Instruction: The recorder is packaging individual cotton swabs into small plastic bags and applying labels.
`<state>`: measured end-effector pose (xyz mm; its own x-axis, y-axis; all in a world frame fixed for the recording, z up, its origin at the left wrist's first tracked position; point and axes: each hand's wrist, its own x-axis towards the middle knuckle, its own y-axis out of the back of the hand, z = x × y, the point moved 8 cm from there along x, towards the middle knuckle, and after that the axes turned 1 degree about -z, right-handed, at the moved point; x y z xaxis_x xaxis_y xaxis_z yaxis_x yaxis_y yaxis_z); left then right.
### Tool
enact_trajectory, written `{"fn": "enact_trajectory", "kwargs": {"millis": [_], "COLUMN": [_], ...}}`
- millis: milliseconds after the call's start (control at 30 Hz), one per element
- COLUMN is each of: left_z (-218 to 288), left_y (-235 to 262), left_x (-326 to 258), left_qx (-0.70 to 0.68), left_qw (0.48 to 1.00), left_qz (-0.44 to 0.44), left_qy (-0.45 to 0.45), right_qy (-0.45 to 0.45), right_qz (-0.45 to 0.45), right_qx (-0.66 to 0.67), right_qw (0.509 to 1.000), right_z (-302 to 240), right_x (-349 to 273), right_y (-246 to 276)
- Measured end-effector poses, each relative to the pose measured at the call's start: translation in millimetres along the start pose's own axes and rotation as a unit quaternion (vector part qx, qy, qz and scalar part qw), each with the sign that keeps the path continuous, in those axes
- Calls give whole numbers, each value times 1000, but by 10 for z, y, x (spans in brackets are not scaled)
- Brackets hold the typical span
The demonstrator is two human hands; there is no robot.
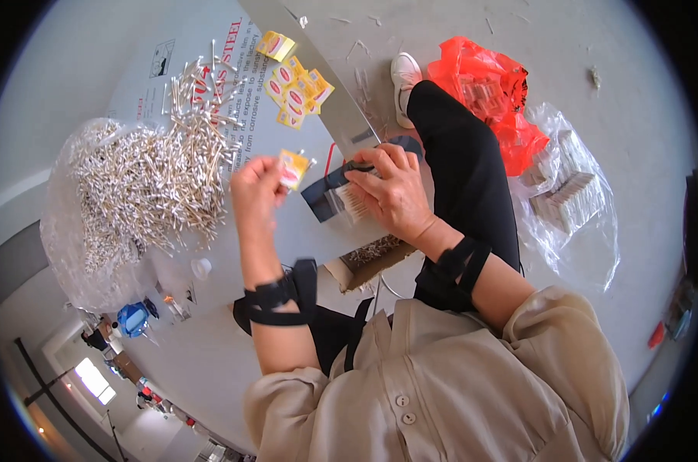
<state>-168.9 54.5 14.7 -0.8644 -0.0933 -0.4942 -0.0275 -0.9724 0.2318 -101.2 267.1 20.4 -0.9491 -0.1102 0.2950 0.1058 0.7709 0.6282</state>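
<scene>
- Small yellow packet: pinched in the fingertips of the left hand, raised just above the grey work surface, near the middle of the view.
- Left hand: fingers curled narrow around the packet's left edge; a thin stick pokes out at the packet's 1 o'clock corner.
- Right hand: lies at 3 o'clock of the packet, fingers bent down and pressed on a small clear bag filled with sticks, with a dark tool beneath the fingertips; grip on the tool itself cannot be told.
- Black straps wrapped on both forearms.
- Edges: surface's near edge runs just below the right hand, at 5 o'clock of the packet; a brown cardboard piece juts out there. Surface's right edge slants up toward 1 o'clock.
- Open room: a bare strip of surface between the two hands and below the left wrist.
- At 9 to 10 o'clock: a large heap of cotton swabs on clear plastic sheet, near the left hand.
- At 12 o'clock: a loose cluster of yellow packets, well apart.
- At 2 to 3 o'clock, off the surface: red plastic bag and a clear bag of stacked white items on the floor, beyond a black-trousered leg and white shoe.
</scene>
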Motion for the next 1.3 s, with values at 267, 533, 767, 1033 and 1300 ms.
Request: {"fn": "enact_trajectory", "kwargs": {"millis": [267, 533, 767, 1033, 1300], "left_z": [-811, -878, -836, -792, -770], "left_y": [-26, -263, -353, -387, -379], "left_x": [-736, -700, -643, -589, -574], "left_qx": [-24, -218, -186, -179, -148], "left_qw": [995, 972, 972, 971, 974], "left_qz": [91, -6, -82, -115, -123], "left_qy": [10, 82, 116, 108, 124], "right_qy": [7, 10, 16, 5, 7], "right_qz": [-1, 5, 11, -5, -1], "right_qx": [16, 12, 1, 6, 1], "right_qw": [1000, 1000, 1000, 1000, 1000], "right_z": [-59, -65, -58, -33, -42], "right_x": [25, 4, 11, 7, 4], "right_y": [-29, -12, 12, -20, -22]}}
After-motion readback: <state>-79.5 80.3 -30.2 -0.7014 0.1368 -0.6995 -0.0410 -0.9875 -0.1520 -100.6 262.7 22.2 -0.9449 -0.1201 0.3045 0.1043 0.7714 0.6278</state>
